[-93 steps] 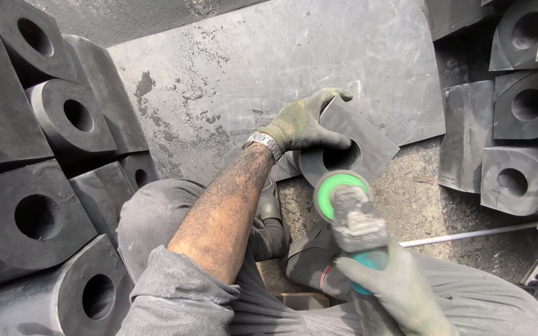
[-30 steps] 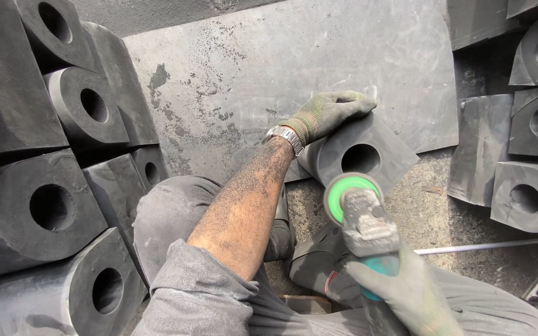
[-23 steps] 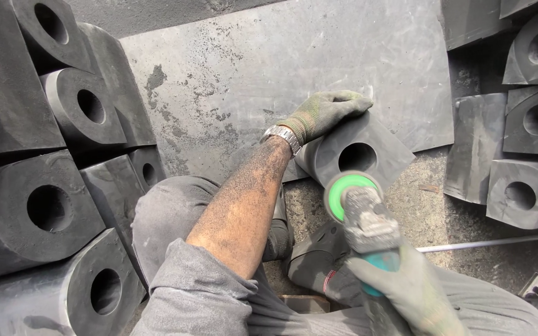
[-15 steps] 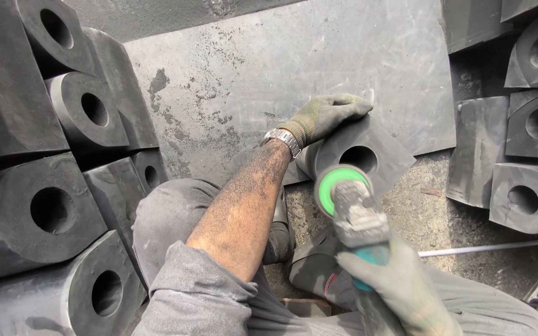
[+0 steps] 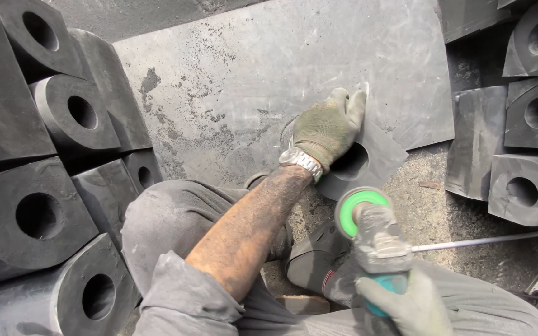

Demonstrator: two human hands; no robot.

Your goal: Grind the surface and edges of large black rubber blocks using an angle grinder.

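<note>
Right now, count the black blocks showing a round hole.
9 blocks: five stacked at left, one under the left hand, three at right. Others may be hidden.

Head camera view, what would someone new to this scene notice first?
Probably the angle grinder with its bright green disc guard, low and right of centre, gripped by the gloved right hand. Just above it the gloved left hand presses on a dark rubber block with a round hole, lying on the grey slab. Stacks of similar holed blocks line both sides.
</note>
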